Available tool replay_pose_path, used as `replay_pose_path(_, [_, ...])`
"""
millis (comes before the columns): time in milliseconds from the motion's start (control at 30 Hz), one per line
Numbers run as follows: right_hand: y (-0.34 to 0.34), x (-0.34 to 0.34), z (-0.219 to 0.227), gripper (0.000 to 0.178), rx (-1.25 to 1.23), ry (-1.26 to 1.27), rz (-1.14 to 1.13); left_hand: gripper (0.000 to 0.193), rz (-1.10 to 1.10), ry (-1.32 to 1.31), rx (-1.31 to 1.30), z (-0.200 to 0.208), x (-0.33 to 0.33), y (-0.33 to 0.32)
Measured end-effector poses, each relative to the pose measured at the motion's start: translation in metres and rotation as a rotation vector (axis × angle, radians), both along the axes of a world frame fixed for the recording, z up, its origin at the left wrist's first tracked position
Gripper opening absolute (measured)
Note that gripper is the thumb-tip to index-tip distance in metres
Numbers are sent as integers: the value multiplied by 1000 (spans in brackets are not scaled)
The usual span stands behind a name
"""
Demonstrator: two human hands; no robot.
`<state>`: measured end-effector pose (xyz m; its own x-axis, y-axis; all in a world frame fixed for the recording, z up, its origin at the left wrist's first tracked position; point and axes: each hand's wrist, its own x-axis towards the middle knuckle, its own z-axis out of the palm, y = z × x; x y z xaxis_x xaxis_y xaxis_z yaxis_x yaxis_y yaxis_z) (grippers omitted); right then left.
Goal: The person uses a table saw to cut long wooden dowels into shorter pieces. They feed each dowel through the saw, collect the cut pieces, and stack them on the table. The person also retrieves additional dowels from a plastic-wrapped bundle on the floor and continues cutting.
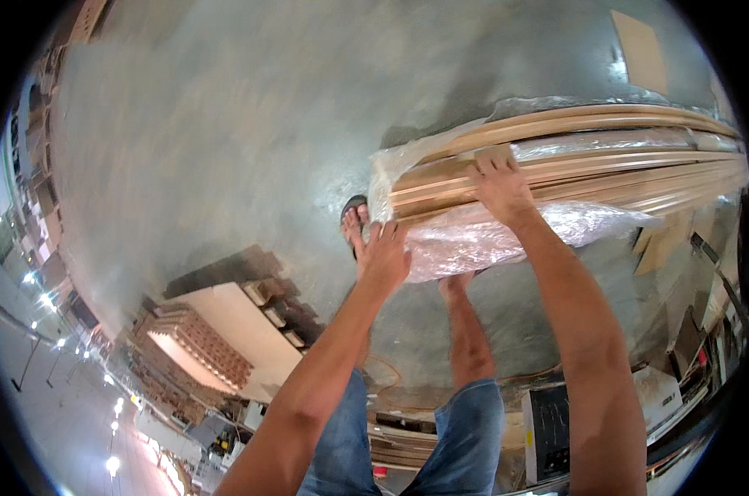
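Observation:
A long bundle of wooden strips [573, 171] lies lengthwise to the right, partly wrapped in clear plastic film [465, 244]. The film is folded back, so the strips show along the top and at the left end. My left hand [384, 255] is at the bundle's near left corner, its fingers closed on the film's edge. Over the strips, my right hand [504, 188] has its fingers bent around a small flat brown piece [495, 155], which may be cardboard or wood. The fingertips are partly hidden.
My sandalled foot [355, 221] stands by the bundle's left end. A pallet-like stack with a pale board [234, 318] is at the lower left. A flat board [639, 51] lies on the concrete floor [226, 124] at the far right. Dark equipment [550, 434] stands at the lower right.

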<state>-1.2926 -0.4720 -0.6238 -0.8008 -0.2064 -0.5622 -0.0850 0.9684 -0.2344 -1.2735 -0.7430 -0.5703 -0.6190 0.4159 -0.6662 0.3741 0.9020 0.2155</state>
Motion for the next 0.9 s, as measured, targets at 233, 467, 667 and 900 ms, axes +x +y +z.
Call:
replay_pose_path(233, [-3,-50,79,31,-168,224,-28,63,580,-330,471,22,1,-38])
replay_pose_path(467, [-63,46,222,31,-359,-24,-165,64,1930,-718,896,208,44,-51])
replay_pose_path(667, [-180,98,328,27,-590,110,-222,56,2030,-384,493,310,80,-142])
replay_pose_path(900, [-273,111,458,24,-558,52,-138,46,2092,170,284,440,101,-299])
